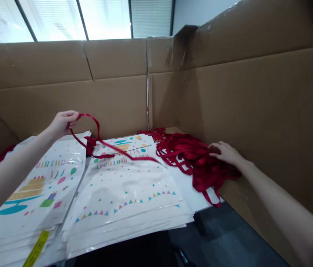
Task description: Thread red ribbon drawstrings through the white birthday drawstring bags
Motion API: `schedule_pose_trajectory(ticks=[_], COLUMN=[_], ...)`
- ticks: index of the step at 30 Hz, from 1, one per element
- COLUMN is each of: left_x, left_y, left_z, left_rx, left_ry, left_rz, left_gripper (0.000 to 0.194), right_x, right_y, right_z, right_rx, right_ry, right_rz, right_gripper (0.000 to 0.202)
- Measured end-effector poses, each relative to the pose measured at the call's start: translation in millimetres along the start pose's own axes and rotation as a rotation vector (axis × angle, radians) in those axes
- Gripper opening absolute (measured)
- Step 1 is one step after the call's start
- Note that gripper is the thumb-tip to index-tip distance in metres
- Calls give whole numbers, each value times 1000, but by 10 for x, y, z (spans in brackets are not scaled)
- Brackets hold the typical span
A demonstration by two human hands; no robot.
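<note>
My left hand point(66, 121) pinches one end of a red ribbon point(97, 129), raised above the bags on the left. The ribbon loops down and trails across the middle stack of printed plastic bags point(125, 185). A thin dark cord point(134, 149) with a looped end lies over the top of that stack. At the right, my right hand point(223, 152) touches a heap of red ribbons point(186, 148), its fingers curved at the heap's edge; whether it grips any is unclear. Another stack of printed bags point(50, 185) lies at the left.
Tall cardboard walls point(117, 100) enclose the back and right of the white table point(197, 200). A yellow strip point(36, 249) sits at the lower left. More red material point(5, 152) shows behind the left bags. Windows point(56, 18) are beyond the cardboard.
</note>
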State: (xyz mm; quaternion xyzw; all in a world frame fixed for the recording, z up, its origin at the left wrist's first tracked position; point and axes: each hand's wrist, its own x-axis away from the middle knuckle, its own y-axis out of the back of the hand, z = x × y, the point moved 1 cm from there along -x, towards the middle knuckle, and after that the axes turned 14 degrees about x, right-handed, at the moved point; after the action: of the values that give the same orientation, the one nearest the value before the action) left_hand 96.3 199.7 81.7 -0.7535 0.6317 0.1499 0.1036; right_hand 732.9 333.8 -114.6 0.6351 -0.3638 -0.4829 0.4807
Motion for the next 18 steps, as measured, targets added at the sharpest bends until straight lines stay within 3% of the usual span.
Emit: schedule_pose_trajectory(ticks=[3,6,9,11,14,16,18], left_x=[264,483,652,734,811,841,867], left_y=[-78,-393,-715,-849,-878,-785,-621], left_z=[41,89,78,42,-20,-36,-9], left_rx=[-175,-227,-282,-292,-274,-285,-319], left_ry=[100,115,165,172,140,162,252], left_rz=[140,302,428,485,511,529,606], left_gripper=[18,27,33,34,35,34,33], right_x=[-133,-227,-211,-159,-92,-81,-102], right_y=[311,741,1111,1272,1360,1326,1242], right_z=[699,1800,2887,3409,3777,3760,3567], right_rx=[-109,-551,-935,-1078,-1184,-1136,-991], right_ry=[112,334,550,677,823,834,768], right_rz=[-148,-195,3,151,325,370,330], right_gripper=[36,30,35,36,41,42,43])
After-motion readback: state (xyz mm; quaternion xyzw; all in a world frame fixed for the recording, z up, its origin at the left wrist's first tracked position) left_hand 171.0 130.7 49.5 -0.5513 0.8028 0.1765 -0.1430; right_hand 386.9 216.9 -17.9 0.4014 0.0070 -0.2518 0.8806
